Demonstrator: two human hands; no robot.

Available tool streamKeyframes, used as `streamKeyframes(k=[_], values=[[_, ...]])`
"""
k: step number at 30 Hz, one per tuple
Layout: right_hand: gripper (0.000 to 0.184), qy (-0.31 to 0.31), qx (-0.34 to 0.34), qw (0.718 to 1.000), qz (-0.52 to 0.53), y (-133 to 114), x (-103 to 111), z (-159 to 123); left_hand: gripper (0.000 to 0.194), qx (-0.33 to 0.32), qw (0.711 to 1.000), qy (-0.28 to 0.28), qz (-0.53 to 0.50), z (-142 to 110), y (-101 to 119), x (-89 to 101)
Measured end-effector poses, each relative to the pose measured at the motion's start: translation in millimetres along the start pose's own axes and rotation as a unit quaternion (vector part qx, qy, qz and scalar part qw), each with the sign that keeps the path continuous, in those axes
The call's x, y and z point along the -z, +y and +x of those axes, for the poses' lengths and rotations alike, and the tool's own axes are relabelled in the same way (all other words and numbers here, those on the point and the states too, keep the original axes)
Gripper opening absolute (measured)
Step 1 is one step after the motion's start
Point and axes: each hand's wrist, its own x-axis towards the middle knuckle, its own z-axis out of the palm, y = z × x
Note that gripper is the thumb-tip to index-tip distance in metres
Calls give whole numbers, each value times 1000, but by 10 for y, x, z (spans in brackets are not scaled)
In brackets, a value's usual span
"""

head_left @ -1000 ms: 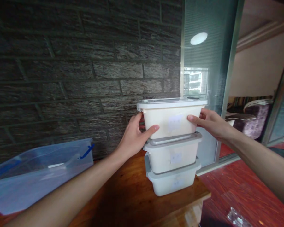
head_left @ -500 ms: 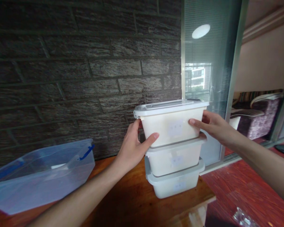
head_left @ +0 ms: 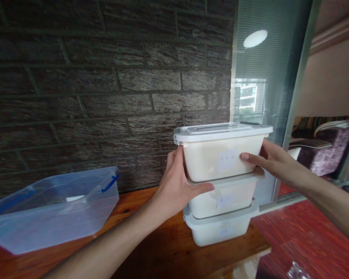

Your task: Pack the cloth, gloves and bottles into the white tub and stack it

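Three white lidded storage boxes stand stacked at the table's right end: the top box [head_left: 205, 161], the middle box [head_left: 241, 197] and the bottom box [head_left: 221, 234]. Each has a small pale label on its front. My left hand [head_left: 176, 184] is around the left end of the top box, fingers up under its lid rim. Its thumb stretches across the front at the middle box's lid edge. With the thumb on its front and the fingers behind, my right hand [head_left: 269, 157] is closed on the top box's right end.
A clear plastic bin [head_left: 58, 221] with blue handles and a white piece inside sits at left on the wooden table [head_left: 151, 248]. Behind rises a dark brick wall [head_left: 104, 85]. A glass door [head_left: 258, 97] and red floor [head_left: 305, 228] lie to the right.
My left thumb has moved down from the top box's front to the middle box's lid edge. The top box has shifted slightly right on the stack. The view has turned a little left.
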Motion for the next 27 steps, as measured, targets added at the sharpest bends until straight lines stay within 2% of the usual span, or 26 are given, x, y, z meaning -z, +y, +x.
streamKeyframes(k=[4, 10, 13, 16, 18, 20, 21, 24, 27], values=[[63, -11, 6, 1000, -7, 10, -38, 14, 98, -2, 999, -4, 32, -12, -17, -7], [59, -34, -6, 999, 34, 111, -5, 3, 103, -12, 998, -12, 69, -23, -68, 20], [57, -55, -10, 996, 75, 181, 1, 7, 114, -17, 999, -19, 40, -50, -159, 40], [59, -60, -7, 993, 105, 322, 58, -31, 119, 0, 1000, -17, -10, -210, -309, 43], [65, -40, -10, 991, 129, 534, 141, -144, 122, 28, 999, -3, -32, -442, -458, 15], [75, -14, -19, 989, 146, 864, 225, -345, 122, 75, 996, 6, -47, -762, -641, -51], [80, -17, -33, 990, 135, 1060, 251, -468, 123, 109, 993, -11, -51, -935, -737, -101], [96, -85, -119, 980, 135, 1606, 204, -842, 120, 180, 978, -54, -86, -1386, -970, -305], [104, -129, -168, 963, 169, 1858, -24, -1077, 119, 214, 963, -69, -149, -1605, -1075, -532]])
